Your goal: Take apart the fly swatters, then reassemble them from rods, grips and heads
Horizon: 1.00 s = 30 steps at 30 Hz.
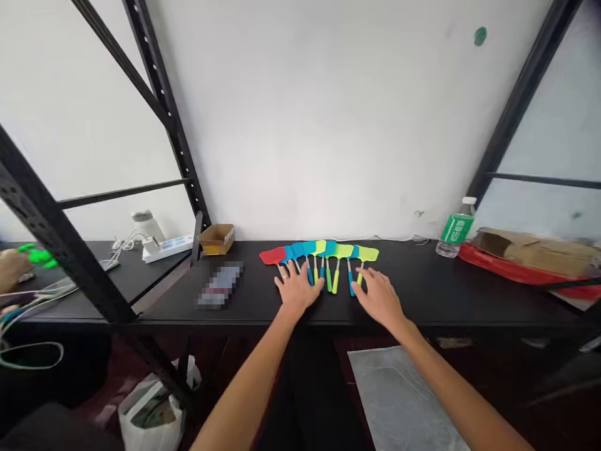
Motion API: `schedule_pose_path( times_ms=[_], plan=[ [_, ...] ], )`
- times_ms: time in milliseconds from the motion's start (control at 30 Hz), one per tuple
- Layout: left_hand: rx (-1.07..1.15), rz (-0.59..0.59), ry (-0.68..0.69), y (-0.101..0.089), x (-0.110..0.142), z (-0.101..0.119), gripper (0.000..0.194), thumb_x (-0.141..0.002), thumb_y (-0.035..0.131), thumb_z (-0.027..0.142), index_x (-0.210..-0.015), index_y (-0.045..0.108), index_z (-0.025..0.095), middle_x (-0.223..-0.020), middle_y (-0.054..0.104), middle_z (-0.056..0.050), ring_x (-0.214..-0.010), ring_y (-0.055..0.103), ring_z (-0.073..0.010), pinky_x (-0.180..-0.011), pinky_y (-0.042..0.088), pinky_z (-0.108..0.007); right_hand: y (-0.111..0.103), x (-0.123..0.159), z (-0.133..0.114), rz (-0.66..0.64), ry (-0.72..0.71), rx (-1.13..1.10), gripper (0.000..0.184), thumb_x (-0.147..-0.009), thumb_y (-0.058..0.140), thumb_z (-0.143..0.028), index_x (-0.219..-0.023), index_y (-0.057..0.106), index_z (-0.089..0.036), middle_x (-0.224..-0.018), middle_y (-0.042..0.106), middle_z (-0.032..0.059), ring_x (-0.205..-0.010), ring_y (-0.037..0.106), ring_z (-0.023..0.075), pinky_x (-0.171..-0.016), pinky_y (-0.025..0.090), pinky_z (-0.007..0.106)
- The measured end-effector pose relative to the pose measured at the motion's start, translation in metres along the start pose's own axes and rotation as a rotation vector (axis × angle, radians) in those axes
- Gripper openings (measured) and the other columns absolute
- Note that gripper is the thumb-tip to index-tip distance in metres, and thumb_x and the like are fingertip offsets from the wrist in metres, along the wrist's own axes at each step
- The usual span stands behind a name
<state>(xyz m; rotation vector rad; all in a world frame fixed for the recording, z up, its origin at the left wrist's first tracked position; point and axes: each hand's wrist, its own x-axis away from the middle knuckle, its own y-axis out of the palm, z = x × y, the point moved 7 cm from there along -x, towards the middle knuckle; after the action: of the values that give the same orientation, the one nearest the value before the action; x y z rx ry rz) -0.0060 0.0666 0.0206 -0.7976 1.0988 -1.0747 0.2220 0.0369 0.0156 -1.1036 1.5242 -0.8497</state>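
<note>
Several fly swatters lie side by side in a fan on the black shelf top [422, 294], heads toward the wall and handles toward me. A red swatter [272, 256] is at the left end, a yellow-green swatter [369, 254] at the right end, with blue and yellow-green ones overlapping between them. My left hand [297, 287], a ring on one finger, rests with spread fingers over the handles on the left and partly hides them. At the right end, my right hand [379, 294] is open beside the last yellow-green handle, fingers near it; whether they touch it I cannot tell.
A small cardboard box [216, 239] and a blurred-out phone-shaped item [220, 285] are on the left. To the right stand a water bottle [456, 228] and cardboard in red wrapping [530, 254]. Black posts [162, 94] frame the shelf. Another person's hand [13, 269] shows far left.
</note>
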Motion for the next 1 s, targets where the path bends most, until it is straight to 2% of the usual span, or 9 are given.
schedule_pose_path(
  times_ms=[100, 167, 233, 333, 533, 633, 733, 867, 1000],
  plan=[
    [-0.002, -0.05, 0.07, 0.011, 0.002, 0.009, 0.08, -0.083, 0.04, 0.079, -0.151, 0.039, 0.038, -0.164, 0.023, -0.012, -0.147, 0.017, -0.0482, -0.108, 0.015, -0.076, 0.02, -0.03, -0.011, -0.158, 0.075, 0.029, 0.057, -0.102, 0.035, -0.051, -0.152, 0.043, -0.023, -0.149, 0.045, 0.0198, -0.138, 0.039, 0.0416, -0.108, 0.032, 0.05],
    [0.003, -0.08, 0.119, 0.014, 0.003, 0.008, 0.078, -0.084, 0.038, 0.08, -0.152, 0.038, 0.041, -0.163, 0.027, -0.011, -0.147, 0.018, -0.049, -0.107, 0.013, -0.078, 0.031, -0.04, -0.028, -0.218, 0.031, 0.043, 0.054, -0.104, 0.033, -0.048, -0.151, 0.045, -0.024, -0.152, 0.042, 0.0192, -0.139, 0.038, 0.041, -0.11, 0.029, 0.05],
    [0.013, -0.106, 0.164, 0.013, 0.003, 0.0, 0.076, -0.085, 0.038, 0.078, -0.151, 0.038, 0.042, -0.162, 0.028, -0.009, -0.147, 0.019, -0.0487, -0.109, 0.012, -0.077, 0.039, -0.043, -0.047, -0.241, -0.03, 0.046, 0.053, -0.105, 0.029, -0.043, -0.15, 0.047, -0.022, -0.155, 0.037, 0.0184, -0.142, 0.034, 0.04, -0.112, 0.026, 0.049],
    [0.037, -0.127, 0.234, 0.007, 0.004, -0.016, 0.072, -0.088, 0.038, 0.075, -0.152, 0.038, 0.041, -0.163, 0.028, -0.006, -0.147, 0.02, -0.0458, -0.113, 0.011, -0.072, 0.049, -0.041, -0.073, -0.257, -0.068, 0.041, 0.06, -0.104, 0.028, -0.049, -0.15, 0.046, -0.016, -0.155, 0.036, 0.0218, -0.143, 0.031, 0.0423, -0.112, 0.027, 0.05],
    [0.066, -0.206, 0.361, -0.009, 0.005, -0.046, 0.065, -0.094, 0.043, 0.06, -0.154, 0.033, 0.039, -0.164, 0.025, -0.009, -0.149, 0.022, -0.0397, -0.117, 0.018, -0.063, 0.05, -0.038, -0.123, -0.257, -0.156, 0.053, 0.06, -0.103, 0.034, -0.05, -0.144, 0.053, -0.011, -0.151, 0.041, 0.0233, -0.14, 0.036, 0.0407, -0.11, 0.031, 0.049],
    [0.07, -0.229, 0.381, -0.019, 0.007, -0.059, 0.066, -0.093, 0.046, 0.055, -0.155, 0.031, 0.038, -0.165, 0.022, -0.007, -0.15, 0.019, -0.039, -0.117, 0.02, -0.062, 0.046, -0.036, -0.15, -0.253, -0.214, 0.031, 0.054, -0.103, 0.034, -0.047, -0.136, 0.061, -0.013, -0.143, 0.05, 0.0232, -0.133, 0.045, 0.0384, -0.101, 0.039, 0.046],
    [0.063, -0.226, 0.373, -0.026, 0.008, -0.068, 0.069, -0.091, 0.048, 0.056, -0.156, 0.03, 0.037, -0.165, 0.022, -0.006, -0.15, 0.017, -0.0398, -0.117, 0.018, -0.065, 0.043, -0.035, -0.171, -0.248, -0.288, -0.006, 0.048, -0.104, 0.032, -0.04, -0.129, 0.066, -0.018, -0.134, 0.057, 0.0188, -0.124, 0.05, 0.0348, -0.092, 0.044, 0.041],
    [0.04, -0.244, 0.326, -0.027, 0.007, -0.072, 0.074, -0.086, 0.054, 0.06, -0.154, 0.034, 0.039, -0.164, 0.022, -0.006, -0.149, 0.015, -0.0444, -0.115, 0.017, -0.069, 0.044, -0.039, -0.175, -0.256, -0.278, -0.088, 0.038, -0.104, 0.036, -0.033, -0.121, 0.069, -0.025, -0.13, 0.059, 0.0108, -0.115, 0.054, 0.0281, -0.075, 0.045, 0.031],
    [0.007, -0.212, 0.328, -0.024, 0.006, -0.064, 0.074, -0.083, 0.058, 0.052, -0.153, 0.035, 0.04, -0.165, 0.021, -0.005, -0.149, 0.015, -0.0447, -0.113, 0.011, -0.074, 0.042, -0.044, -0.161, -0.271, -0.184, -0.095, 0.024, -0.099, 0.048, -0.029, -0.111, 0.069, -0.028, -0.118, 0.06, 0.0066, -0.088, 0.064, 0.0217, -0.06, 0.037, 0.028]
  ],
)
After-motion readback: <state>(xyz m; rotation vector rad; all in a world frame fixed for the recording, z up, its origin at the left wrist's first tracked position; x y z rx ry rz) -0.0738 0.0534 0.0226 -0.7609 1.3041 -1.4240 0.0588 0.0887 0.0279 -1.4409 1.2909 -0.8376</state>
